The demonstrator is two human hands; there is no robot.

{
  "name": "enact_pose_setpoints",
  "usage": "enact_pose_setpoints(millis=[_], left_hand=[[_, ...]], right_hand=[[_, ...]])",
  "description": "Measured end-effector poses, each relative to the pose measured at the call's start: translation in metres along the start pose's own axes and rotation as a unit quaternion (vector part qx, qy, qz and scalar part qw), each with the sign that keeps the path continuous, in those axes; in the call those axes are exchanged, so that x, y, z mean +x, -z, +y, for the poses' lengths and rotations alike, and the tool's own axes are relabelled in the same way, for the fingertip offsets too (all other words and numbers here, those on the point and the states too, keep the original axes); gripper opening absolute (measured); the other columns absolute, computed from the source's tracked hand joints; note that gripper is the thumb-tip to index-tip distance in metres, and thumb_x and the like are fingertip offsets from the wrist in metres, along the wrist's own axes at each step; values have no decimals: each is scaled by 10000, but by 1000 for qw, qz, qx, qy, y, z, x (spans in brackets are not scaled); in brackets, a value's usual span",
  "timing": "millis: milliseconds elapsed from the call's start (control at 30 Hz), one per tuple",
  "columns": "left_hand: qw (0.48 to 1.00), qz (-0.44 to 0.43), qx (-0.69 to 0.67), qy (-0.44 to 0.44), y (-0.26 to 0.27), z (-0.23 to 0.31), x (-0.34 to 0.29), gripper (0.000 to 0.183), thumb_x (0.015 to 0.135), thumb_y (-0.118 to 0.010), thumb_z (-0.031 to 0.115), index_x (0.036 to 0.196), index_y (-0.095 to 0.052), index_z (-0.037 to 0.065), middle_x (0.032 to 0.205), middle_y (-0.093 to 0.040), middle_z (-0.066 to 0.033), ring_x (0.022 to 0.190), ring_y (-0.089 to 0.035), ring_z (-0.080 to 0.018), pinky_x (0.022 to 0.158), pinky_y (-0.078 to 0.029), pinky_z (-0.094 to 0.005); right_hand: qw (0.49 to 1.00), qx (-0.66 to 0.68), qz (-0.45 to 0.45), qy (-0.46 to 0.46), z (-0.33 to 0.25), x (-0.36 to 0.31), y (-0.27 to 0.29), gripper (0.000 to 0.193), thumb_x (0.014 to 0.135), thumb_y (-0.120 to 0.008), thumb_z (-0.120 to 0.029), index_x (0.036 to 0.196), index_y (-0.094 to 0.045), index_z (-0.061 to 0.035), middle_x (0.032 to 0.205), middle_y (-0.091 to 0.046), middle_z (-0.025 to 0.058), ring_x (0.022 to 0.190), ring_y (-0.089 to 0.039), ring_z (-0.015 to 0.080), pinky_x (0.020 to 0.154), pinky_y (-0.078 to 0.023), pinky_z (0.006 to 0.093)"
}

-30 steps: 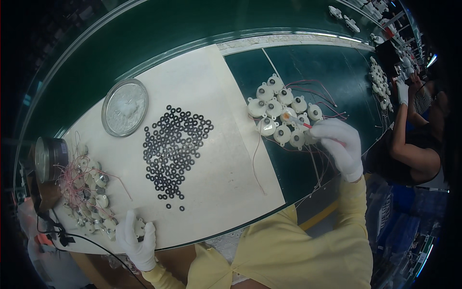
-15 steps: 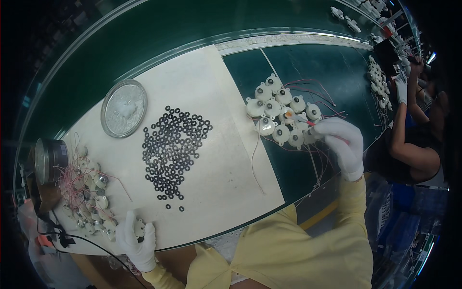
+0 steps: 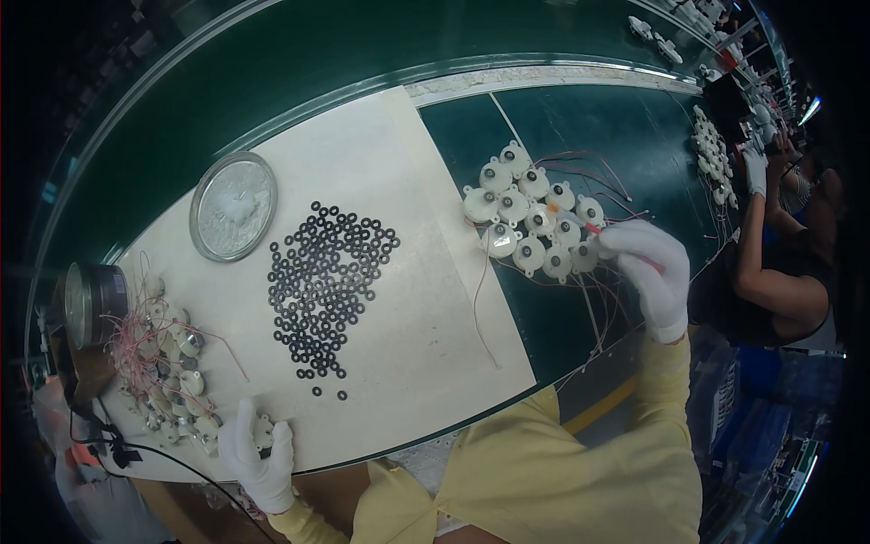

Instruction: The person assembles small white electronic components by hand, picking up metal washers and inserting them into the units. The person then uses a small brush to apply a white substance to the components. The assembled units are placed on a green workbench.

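My right hand (image 3: 645, 272), in a white glove, is closed round a thin brush (image 3: 594, 229) with a red handle and an orange tip. The tip reaches over a cluster of white round motors (image 3: 510, 204) with dark centre shafts and thin red and white wires, on the right of the table. I cannot tell whether the tip touches one. At the front left edge, my gloved left hand (image 3: 258, 458) has its thumb and fingers around one white motor (image 3: 264, 432). Next to it lies a heap of similar motors (image 3: 172, 363) with tangled pink wires.
Many small black rings (image 3: 322, 290) lie spread over the white sheet (image 3: 426, 326). Behind them is a round metal lid (image 3: 234, 207) with whitish paste. A tin (image 3: 95, 304) stands at far left, near a black cable (image 3: 163, 451). At right, another person (image 3: 770, 263) works beside more motors (image 3: 713, 154).
The brush tip has shifted slightly away and to the right over the motors, with my right hand moving a little. My left hand stays in place.
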State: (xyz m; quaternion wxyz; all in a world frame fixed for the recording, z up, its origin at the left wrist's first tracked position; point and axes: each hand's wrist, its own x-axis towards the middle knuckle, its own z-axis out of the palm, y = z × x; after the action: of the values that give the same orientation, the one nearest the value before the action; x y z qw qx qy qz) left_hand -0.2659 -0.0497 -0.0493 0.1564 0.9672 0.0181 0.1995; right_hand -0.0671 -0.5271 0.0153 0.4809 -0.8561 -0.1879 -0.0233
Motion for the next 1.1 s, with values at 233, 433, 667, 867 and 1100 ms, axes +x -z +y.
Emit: enact_pose_setpoints(millis=[233,433,667,867,1100], left_hand=[[1000,0,9,-6,0,0,2,636,760,-831,105,1361,-631,42,963,-642,-102,835,-568,-297,763,-472,-437],[1000,4,19,-15,0,1,3,641,756,-833,109,1363,-635,46,966,-645,-94,840,-568,-296,768,-472,-435],[1000,4,14,-4,-1,-1,-1,640,751,-838,114,1357,-642,48,961,-638,-89,845,-567,-299,774,-470,-436],[1000,0,15,2,0,0,-1,642,754,-839,119,1362,-642,50,970,-637,-85,860,-566,-298,791,-471,-436],[1000,5,19,0,-1,-1,-1,638,763,-839,129,1365,-640,51,986,-646,-90,873,-571,-298,797,-474,-438]], right_hand=[[999,-34,13,20,4,34,-17,331,885,-581,43,1183,-727,42,1095,-756,176,973,-734,253,886,-554,326],[998,-49,-1,28,6,37,-20,330,886,-572,49,1174,-732,31,1095,-754,178,961,-730,256,872,-554,333],[999,-44,-14,29,10,36,-18,336,858,-555,61,1136,-741,28,1083,-750,180,953,-722,256,871,-552,332],[999,-43,-13,23,12,31,-11,329,854,-538,57,1108,-745,38,1091,-750,183,938,-724,242,863,-555,326],[1000,-15,15,3,10,31,-15,335,880,-530,38,1138,-742,53,1095,-757,180,928,-723,221,860,-559,314]])
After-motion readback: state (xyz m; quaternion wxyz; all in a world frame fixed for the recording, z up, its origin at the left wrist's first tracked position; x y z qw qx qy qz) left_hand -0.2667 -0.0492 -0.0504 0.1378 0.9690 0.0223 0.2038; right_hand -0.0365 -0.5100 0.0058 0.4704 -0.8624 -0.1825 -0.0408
